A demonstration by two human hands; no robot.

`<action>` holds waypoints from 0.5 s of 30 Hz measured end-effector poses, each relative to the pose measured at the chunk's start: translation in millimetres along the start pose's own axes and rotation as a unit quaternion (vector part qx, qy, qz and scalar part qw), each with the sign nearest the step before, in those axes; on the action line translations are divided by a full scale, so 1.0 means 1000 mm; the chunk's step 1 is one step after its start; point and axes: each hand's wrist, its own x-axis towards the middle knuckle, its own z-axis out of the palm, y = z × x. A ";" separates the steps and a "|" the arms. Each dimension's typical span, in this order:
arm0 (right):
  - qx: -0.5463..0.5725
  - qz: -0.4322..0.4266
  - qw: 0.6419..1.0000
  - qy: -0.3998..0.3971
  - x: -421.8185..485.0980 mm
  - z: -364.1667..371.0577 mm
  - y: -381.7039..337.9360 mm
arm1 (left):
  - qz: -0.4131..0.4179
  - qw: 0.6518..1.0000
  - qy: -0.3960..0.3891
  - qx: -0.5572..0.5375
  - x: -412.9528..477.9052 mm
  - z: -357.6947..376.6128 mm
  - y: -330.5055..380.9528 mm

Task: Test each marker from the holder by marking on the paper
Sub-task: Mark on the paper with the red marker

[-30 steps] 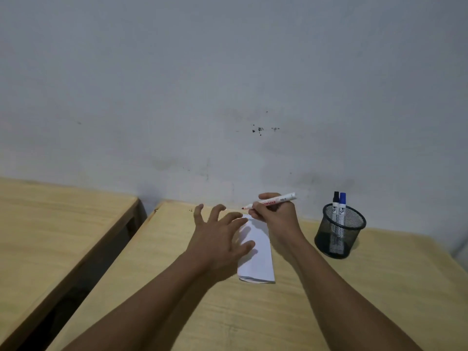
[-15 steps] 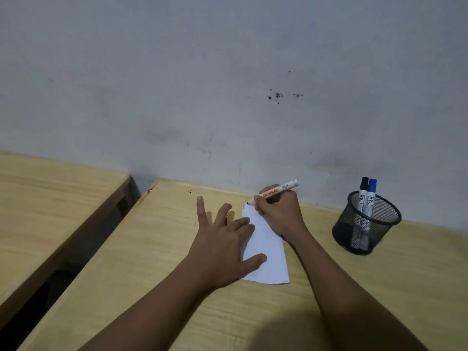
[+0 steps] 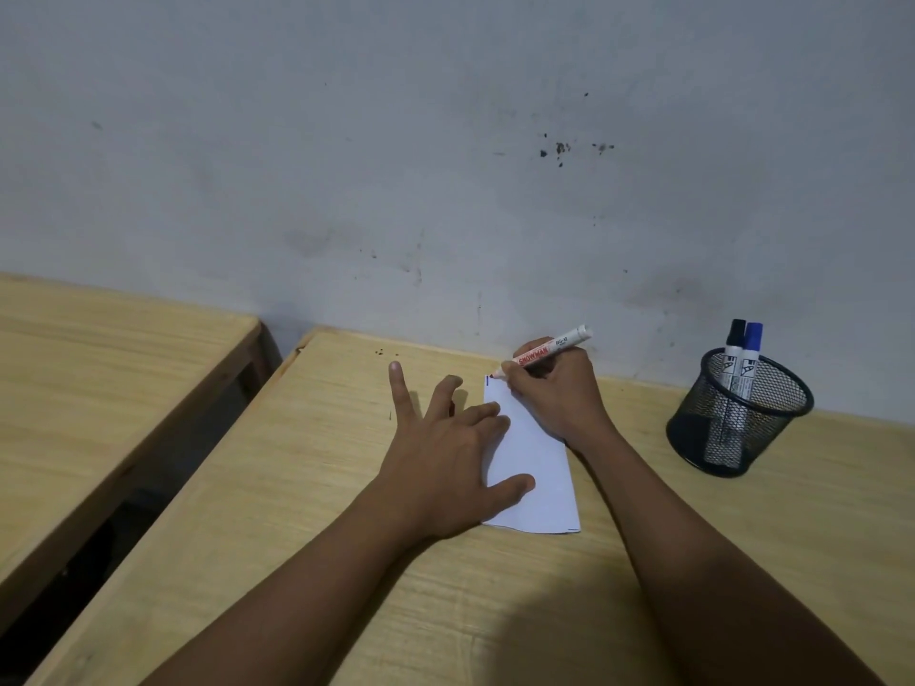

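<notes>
A folded white paper (image 3: 532, 462) lies on the wooden desk (image 3: 297, 487). My left hand (image 3: 445, 453) presses flat on its left edge, fingers spread. My right hand (image 3: 559, 393) grips a white marker with red lettering (image 3: 549, 353), its red tip touching the paper's far left corner beside a short blue mark. At the right stands a black mesh holder (image 3: 740, 418) with a black-capped marker (image 3: 734, 358) and a blue-capped marker (image 3: 750, 363) upright inside.
A grey stained wall (image 3: 445, 165) rises right behind the desk. A second wooden desk (image 3: 99, 378) stands to the left, separated by a dark gap (image 3: 163, 467).
The view has tilted down and drawn closer. My right hand has lowered the marker tip onto the paper's far corner, and my left hand has settled flat on the paper.
</notes>
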 end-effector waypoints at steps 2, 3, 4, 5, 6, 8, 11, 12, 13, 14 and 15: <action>-0.004 0.001 1.000 -0.005 0.000 -0.001 -0.001 | -0.001 1.000 0.000 -0.002 0.001 0.000 0.000; -0.006 0.003 1.000 -0.008 -0.001 -0.001 -0.001 | -0.002 1.000 0.000 -0.003 0.001 0.000 0.000; -0.008 0.005 1.000 -0.011 -0.001 -0.001 -0.001 | -0.002 1.000 0.000 -0.004 0.001 0.000 0.000; -0.009 0.006 1.000 -0.013 -0.001 -0.002 -0.002 | -0.003 1.000 -0.001 -0.005 0.002 0.000 0.000; -0.009 0.006 1.000 -0.015 -0.001 -0.002 -0.002 | -0.002 1.000 -0.001 -0.006 0.002 0.000 0.000; -0.012 0.005 1.000 -0.017 -0.001 -0.003 -0.003 | -0.003 1.000 -0.001 -0.011 0.002 0.000 -0.001; -0.009 0.012 1.000 -0.014 0.000 -0.003 -0.003 | -0.004 1.000 0.002 -0.013 0.002 0.000 -0.001; -0.008 0.016 1.000 -0.013 -0.001 -0.003 -0.003 | -0.005 1.000 0.002 -0.013 0.001 0.001 -0.001; -0.008 0.019 1.000 -0.014 -0.001 -0.002 -0.003 | -0.006 1.000 0.002 -0.014 0.001 0.002 -0.001; -0.010 0.020 1.000 -0.015 -0.002 -0.002 -0.004 | -0.006 1.000 0.004 -0.015 0.001 0.002 -0.001; -0.009 0.023 1.000 -0.013 -0.002 -0.003 -0.005 | -0.005 1.000 0.007 -0.017 0.001 0.003 -0.001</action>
